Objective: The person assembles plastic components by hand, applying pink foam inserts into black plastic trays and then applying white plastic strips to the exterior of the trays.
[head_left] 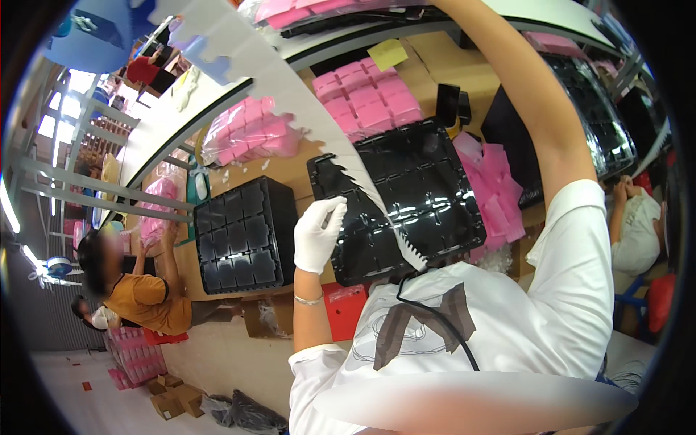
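Head view, tilted hard, so the counter (449, 61) runs diagonally. The left hand (319, 233), in a white glove, sits at the near-left edge of a black moulded tray (428, 188) with rows of square pockets; the fingers (332, 214) are curled narrow and pinch something small and thin against the tray rim, too small for me to name. The right arm goes up past the top of the view, so I cannot see the right hand or tell how its fingers stand. The tray lies flat near the middle of the counter, on brown cardboard. A long pale strip with a toothed edge (290, 94) crosses over it from the upper left. Beside the tray's left edge stands a stack of black trays (239, 235). Pink packets (366, 98) lie past its far edge, and more pink packets (496, 192) touch its right edge. Another person in an orange shirt (148, 301) works at the counter's left end.
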Tool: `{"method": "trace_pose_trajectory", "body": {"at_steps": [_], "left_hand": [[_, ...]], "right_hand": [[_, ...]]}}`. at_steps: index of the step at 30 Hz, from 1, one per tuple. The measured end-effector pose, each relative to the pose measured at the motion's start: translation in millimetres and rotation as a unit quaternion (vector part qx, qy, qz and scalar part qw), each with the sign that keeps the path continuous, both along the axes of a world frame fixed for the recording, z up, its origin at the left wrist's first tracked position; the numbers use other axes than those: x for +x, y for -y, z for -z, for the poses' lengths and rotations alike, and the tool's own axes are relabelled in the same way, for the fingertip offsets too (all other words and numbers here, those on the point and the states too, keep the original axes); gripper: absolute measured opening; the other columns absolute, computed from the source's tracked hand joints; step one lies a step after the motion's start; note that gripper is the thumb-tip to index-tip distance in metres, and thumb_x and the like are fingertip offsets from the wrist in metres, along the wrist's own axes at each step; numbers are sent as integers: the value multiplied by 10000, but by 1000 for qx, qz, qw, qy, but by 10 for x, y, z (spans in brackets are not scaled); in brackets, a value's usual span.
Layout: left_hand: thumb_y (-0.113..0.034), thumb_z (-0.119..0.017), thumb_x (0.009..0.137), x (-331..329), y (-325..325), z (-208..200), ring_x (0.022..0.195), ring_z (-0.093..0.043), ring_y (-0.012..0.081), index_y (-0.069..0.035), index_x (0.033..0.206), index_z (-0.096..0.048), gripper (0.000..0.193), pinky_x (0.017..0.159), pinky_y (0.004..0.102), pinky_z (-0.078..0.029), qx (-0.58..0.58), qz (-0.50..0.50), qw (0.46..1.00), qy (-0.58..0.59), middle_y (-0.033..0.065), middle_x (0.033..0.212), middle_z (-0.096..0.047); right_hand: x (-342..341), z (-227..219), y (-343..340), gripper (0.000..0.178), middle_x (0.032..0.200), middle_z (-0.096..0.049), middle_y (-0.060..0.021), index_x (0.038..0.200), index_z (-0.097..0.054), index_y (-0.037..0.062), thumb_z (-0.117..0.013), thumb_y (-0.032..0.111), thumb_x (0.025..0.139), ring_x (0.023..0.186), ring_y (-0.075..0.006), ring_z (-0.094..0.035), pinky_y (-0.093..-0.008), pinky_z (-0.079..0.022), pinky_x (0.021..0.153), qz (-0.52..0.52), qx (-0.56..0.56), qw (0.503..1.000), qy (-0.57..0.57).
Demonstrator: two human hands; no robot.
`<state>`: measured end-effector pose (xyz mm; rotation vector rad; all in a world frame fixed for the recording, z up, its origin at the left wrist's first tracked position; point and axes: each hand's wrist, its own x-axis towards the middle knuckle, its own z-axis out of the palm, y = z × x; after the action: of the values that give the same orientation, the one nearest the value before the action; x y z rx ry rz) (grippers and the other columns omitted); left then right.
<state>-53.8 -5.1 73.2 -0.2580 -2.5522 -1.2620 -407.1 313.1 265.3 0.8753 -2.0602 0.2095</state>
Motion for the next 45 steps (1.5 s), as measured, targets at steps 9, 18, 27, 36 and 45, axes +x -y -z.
{"method": "trace_pose_trajectory", "body": {"at_steps": [9,18,27,36,45], "left_hand": [[-60,-718,898,-316,149,-192,729,-624,79,-37,1024,-730,128,671,216,-503,99,13,995,13,43,882,-702],[-103,-749,871,-606,-126,-227,637,-559,104,-34,924,-689,105,588,240,-458,51,100,994,-16,40,827,-655],[-91,-694,925,-1058,22,-126,807,-665,100,9,1032,-717,148,727,236,-539,-30,133,990,25,66,920,-727],[-188,-686,909,-2191,-809,-1423,1039,-644,272,-60,1202,-649,322,926,359,-492,-119,116,900,-402,131,1157,-672],[-530,-453,967,-3217,-1075,-1612,1175,-552,358,-113,1309,-577,553,1023,480,-383,-348,27,896,-275,118,1263,-618]], "right_hand": [[292,-324,180,293,897,-726,-160,1035,-724,92,-678,216,773,849,-346,-688,-445,-533,760,35,123,970,209],[109,-180,293,269,888,-730,-176,876,-751,92,-630,323,811,838,-361,-695,-471,-540,753,115,219,968,29],[-274,-473,123,230,796,-734,-122,824,-751,59,-796,233,682,733,-248,-698,-384,-534,661,-3,121,927,355],[-701,-357,256,191,799,-705,-149,848,-709,31,-730,207,778,769,-264,-689,-369,-534,705,-56,-171,980,80],[632,-666,166,116,853,-707,-98,933,-706,14,-724,101,858,758,-183,-666,-310,-523,708,-204,-316,921,98]]}}
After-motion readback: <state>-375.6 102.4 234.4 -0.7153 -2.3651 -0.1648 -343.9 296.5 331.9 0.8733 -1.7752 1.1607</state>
